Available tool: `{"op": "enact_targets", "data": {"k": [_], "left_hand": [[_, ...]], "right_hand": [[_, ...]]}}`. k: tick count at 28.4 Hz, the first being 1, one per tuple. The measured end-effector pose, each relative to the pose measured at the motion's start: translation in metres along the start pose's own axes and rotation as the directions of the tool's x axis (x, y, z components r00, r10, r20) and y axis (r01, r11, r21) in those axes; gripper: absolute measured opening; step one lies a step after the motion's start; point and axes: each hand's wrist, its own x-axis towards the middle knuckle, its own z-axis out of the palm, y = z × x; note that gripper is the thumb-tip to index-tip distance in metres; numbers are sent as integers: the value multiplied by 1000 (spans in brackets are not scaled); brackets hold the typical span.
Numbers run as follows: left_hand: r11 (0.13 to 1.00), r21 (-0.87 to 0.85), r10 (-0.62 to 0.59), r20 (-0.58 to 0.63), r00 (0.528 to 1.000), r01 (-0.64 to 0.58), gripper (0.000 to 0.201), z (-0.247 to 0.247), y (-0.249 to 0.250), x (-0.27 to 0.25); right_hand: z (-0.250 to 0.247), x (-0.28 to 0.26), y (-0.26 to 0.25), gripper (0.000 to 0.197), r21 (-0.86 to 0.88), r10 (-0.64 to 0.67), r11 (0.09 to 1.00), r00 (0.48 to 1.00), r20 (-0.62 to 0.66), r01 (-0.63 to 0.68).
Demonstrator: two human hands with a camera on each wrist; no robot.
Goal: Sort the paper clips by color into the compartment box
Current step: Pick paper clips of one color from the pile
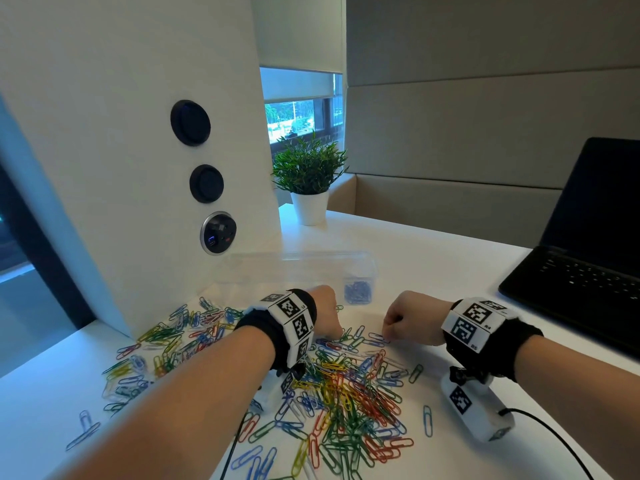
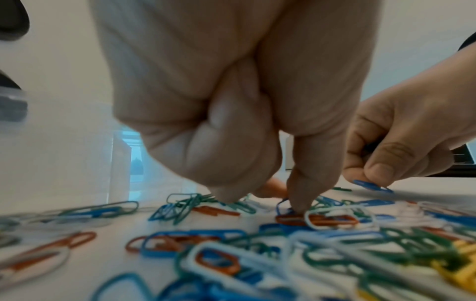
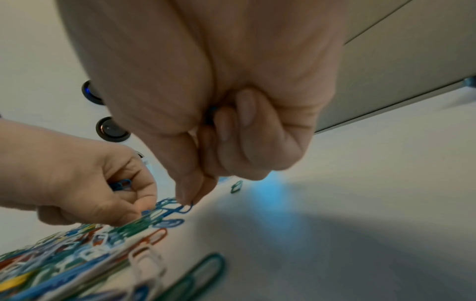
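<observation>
A big heap of mixed-colour paper clips (image 1: 346, 386) covers the white table in front of me. Behind it lies the clear compartment box (image 1: 301, 258), with blue clips (image 1: 358, 292) in its right end compartment. My left hand (image 1: 327, 318) is at the far edge of the heap; its curled fingers hold a few blue clips (image 3: 121, 185) while a fingertip presses on a blue clip (image 2: 283, 204) in the heap. My right hand (image 1: 398, 322), just right of it, pinches one blue clip (image 3: 186, 207) between thumb and finger at the table.
An open black laptop (image 1: 588, 258) stands at the right. A potted plant (image 1: 308, 174) is behind the box. A white panel with round sockets (image 1: 218, 233) rises at the left. Loose clips (image 1: 428, 420) lie around the heap.
</observation>
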Motion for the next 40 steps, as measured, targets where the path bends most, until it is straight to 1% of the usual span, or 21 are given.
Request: {"op": "enact_targets", "data": {"k": [4,6,8,9,11,12,16,18,20,22,24,26,27,28,29,31,33,35,36,38,40], "left_hand": [[999,-33,14,33,999,-13,37,-2,-5,-1],[996,-94,12,49,999,-7,35,-7,-8,-4],[979,-202,-14,75,997,28,32,-13,-13,-4],[950,-306,-35,99,994,64,30,-15,-14,-4],[827,-546,-44,168,985,130,22,-19,-16,-6],[769,-623,-30,190,981,144,21,-21,-16,-8],[588,-795,70,237,969,152,22,-23,-15,-11],[506,-851,104,222,969,141,24,-21,-14,-10],[457,-881,90,186,978,125,30,-19,-14,-8],[499,-862,46,126,991,87,33,-17,-12,-6],[598,-800,46,89,995,44,29,-15,-9,-5],[666,-746,88,74,993,-4,28,-13,-6,-5],[699,-714,106,68,992,-25,26,-11,-5,-6],[740,-672,115,61,991,-45,21,-10,-3,-6],[791,-608,117,45,992,-66,15,-10,0,-7],[910,-392,143,-17,990,-138,19,-8,6,-7],[962,-172,204,-65,977,-212,27,-6,14,-6],[971,-72,222,-70,973,-227,31,-2,20,-2],[974,-44,221,-63,973,-224,32,0,22,-1],[975,2,221,-55,974,-221,33,3,25,1],[973,27,231,-64,971,-229,31,4,26,4]], "right_hand": [[2,-1,0,19,-6,-11,1000,1000,10,11],[2,-1,0,18,-17,-27,1000,999,-26,26],[2,-1,-2,17,-37,-46,998,997,-63,44],[3,-1,-4,17,-54,-56,997,996,-71,52],[4,-2,-7,18,-90,-63,994,996,-71,57],[4,-2,-9,17,-109,-63,993,996,-68,55],[8,-1,-13,17,-173,-46,984,998,-42,38],[10,-3,-14,16,-192,-27,981,999,-41,19],[12,-4,-14,15,-200,-20,980,999,-40,11],[10,-6,-12,12,-189,-20,982,999,-43,12],[3,-9,-9,19,-126,-19,992,999,-31,15],[-5,-12,-6,25,33,-3,999,1000,-2,3],[-7,-13,-4,25,179,27,983,1000,13,-29],[-8,-14,-2,25,353,63,933,998,31,-70],[-9,-16,1,25,520,94,848,994,54,-109],[-8,-19,6,25,760,111,629,987,118,-161],[-8,-24,7,17,899,50,401,984,173,-178],[-10,-28,7,13,969,-14,190,987,163,-157],[-10,-29,7,14,983,-27,115,988,149,-145],[-9,-30,7,19,990,-23,33,990,139,-139],[-8,-27,7,28,989,13,14,989,146,-146]]}}
